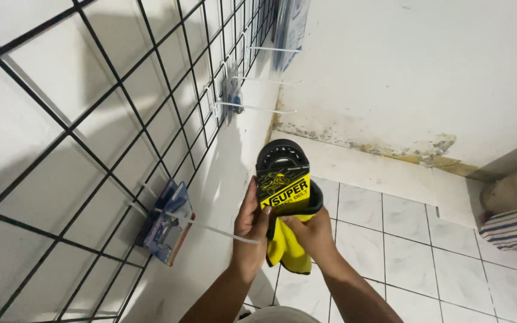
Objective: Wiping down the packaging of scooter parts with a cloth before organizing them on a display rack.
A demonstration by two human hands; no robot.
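Now — left hand [250, 230], right hand [312, 234] grip black-yellow packet [283, 179] | wire grid [121, 113], hooks [207, 227] alongside

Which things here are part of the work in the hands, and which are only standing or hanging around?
In hand:
- black round part with yellow card, held by left hand
- yellow cloth, pressed to it by right hand

Only around:
- black wire grid with white hooks
- blue blister packs hanging on it
- striped cushion
- tiled floor
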